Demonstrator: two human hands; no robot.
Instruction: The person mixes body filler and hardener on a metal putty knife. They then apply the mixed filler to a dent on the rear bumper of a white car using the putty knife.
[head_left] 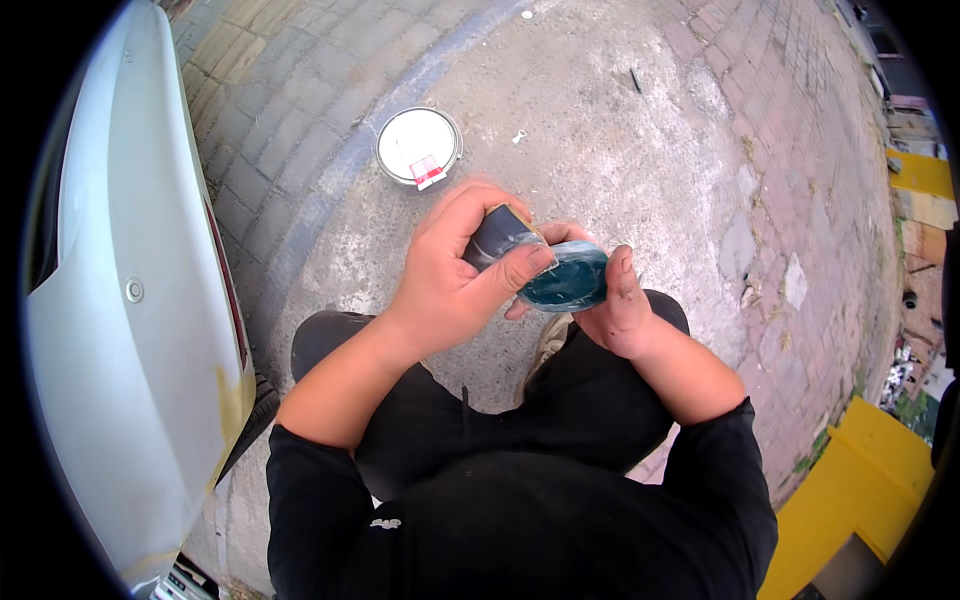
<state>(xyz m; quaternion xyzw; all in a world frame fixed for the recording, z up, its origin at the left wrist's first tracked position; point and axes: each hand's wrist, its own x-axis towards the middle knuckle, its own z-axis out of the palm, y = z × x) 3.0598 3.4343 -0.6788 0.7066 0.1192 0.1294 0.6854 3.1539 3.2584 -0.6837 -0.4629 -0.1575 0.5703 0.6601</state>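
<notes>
My left hand (462, 262) is wrapped around a dark grey piece with a yellowish edge (497, 236), which looks like folded sandpaper or a sanding block. Its thumb reaches over to the rim of a round teal pad (568, 278), smeared whitish along its edge. My right hand (617, 308) holds that pad from below and behind, its thumb upright on the pad's right side. The two pieces meet or overlap in front of my knees. Some right fingers are hidden behind the pad.
A round tin with a white lid (412, 140) stands ahead, a red-and-white packet (427, 171) on top. At left is a pale car body (150, 230) with a yellowish patch (232, 400). A small pale object (519, 136) lies on the ground; yellow structures (860, 490) stand right.
</notes>
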